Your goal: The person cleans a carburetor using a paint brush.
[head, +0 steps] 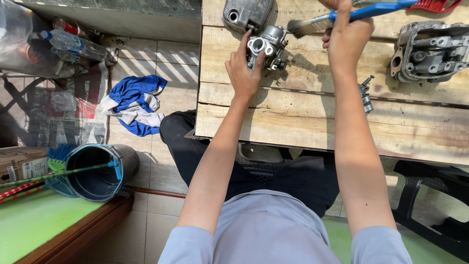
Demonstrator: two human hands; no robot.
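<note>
Left hand (244, 68) pinches the carburetor (266, 46) on the far bench (293, 122); right hand (348, 34) fingers wrap a brush (342, 17), bristles at its right side. Cleaning underway; engine block (430, 51) lies untouched, far right.

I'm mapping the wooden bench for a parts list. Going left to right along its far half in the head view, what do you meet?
Left hand holding a small grey metal engine part → paintbrush bristles → right hand on the blue brush handle → grey engine casting.
</note>
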